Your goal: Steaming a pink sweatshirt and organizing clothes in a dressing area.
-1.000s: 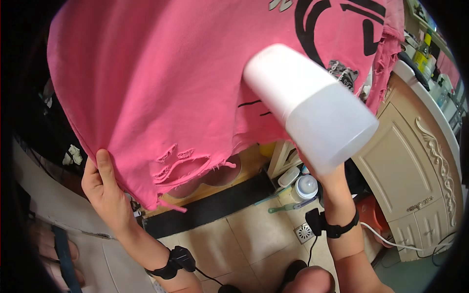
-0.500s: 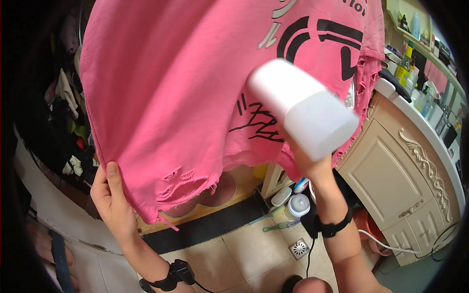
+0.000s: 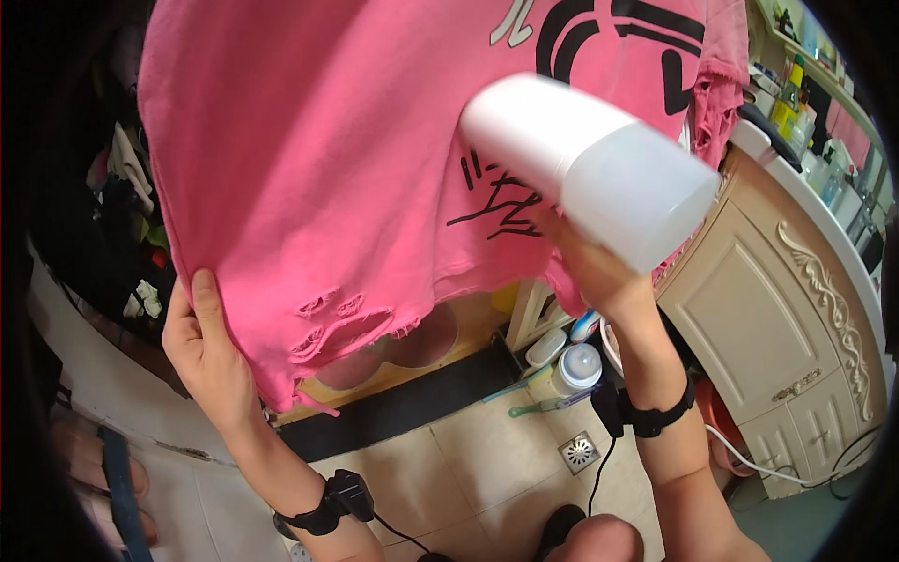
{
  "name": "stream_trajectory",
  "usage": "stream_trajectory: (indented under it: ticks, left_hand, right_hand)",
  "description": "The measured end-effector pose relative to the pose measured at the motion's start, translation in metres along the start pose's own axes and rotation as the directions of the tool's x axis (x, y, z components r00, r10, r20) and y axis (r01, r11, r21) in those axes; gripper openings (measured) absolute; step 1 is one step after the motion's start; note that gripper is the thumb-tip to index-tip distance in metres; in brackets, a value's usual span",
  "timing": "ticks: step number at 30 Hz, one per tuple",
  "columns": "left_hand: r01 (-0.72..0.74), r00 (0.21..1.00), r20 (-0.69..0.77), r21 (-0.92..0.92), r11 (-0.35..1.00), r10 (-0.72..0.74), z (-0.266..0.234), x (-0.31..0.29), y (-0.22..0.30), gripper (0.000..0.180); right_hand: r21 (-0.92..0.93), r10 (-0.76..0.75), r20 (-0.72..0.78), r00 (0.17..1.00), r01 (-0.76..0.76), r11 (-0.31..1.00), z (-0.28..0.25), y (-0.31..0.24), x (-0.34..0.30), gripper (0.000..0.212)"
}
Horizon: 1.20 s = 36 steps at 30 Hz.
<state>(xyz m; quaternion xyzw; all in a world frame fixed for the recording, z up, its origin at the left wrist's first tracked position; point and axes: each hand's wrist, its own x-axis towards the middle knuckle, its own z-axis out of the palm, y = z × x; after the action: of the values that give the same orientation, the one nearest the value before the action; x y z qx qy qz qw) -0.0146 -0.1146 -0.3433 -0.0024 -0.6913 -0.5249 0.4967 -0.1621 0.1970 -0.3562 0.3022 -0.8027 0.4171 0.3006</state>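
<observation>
A pink T-shirt (image 3: 309, 159) with black print and a ripped hem hangs before me, its top out of the picture. My left hand (image 3: 211, 351) pinches its lower left edge between thumb and fingers. In my right hand (image 3: 604, 272) is a white handheld garment steamer (image 3: 548, 122) with a translucent tank at its back end. Its front end is tilted up toward the left, close to the middle of the shirt; I cannot tell whether they touch. The steamer hides most of my right fingers and part of the print.
A beige cabinet (image 3: 749, 309) stands at the right, with bottles (image 3: 791, 98) on its top. Below the shirt are a lidded white tub (image 3: 576, 367), a green-handled brush (image 3: 538, 407) and a floor drain (image 3: 580, 452). A white cord (image 3: 749, 459) runs by the cabinet. Dark clutter fills the left.
The steamer and my right hand have moved up and slightly right. My left hand has risen a little, still holding the shirt's edge.
</observation>
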Motion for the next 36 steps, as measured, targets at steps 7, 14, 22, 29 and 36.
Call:
stream_trajectory:
  ticks: [7,14,22,29,36]
  left_hand:
    - [-0.039,0.990,-0.139,-0.008,0.999,0.038,0.001,-0.001,0.010,0.035]
    - [-0.010,0.993,-0.114,-0.007,1.000,0.009,-0.012,-0.003,0.013,0.035]
    - [-0.033,0.970,-0.236,0.106,0.994,0.057,-0.021,0.002,0.025,0.036]
    - [0.093,0.935,-0.344,0.005,0.996,-0.086,-0.005,0.002,0.021,0.041]
    - [0.055,0.996,-0.056,-0.198,0.979,-0.068,0.001,0.000,0.022,0.020]
  right_hand:
    - [0.056,-0.115,-0.077,0.990,0.120,0.991,0.053,0.036,-0.082,0.037]
    - [-0.016,-0.065,-0.068,0.996,0.064,0.998,0.047,0.055,-0.094,0.040]
    - [-0.050,-0.033,-0.074,0.997,0.029,0.998,0.033,0.056,-0.098,0.035]
    - [-0.257,-0.275,-0.191,0.942,0.223,0.940,0.008,0.050,-0.050,0.023]
    - [-0.066,-0.114,0.080,0.990,0.119,0.991,0.018,-0.006,-0.028,0.027]
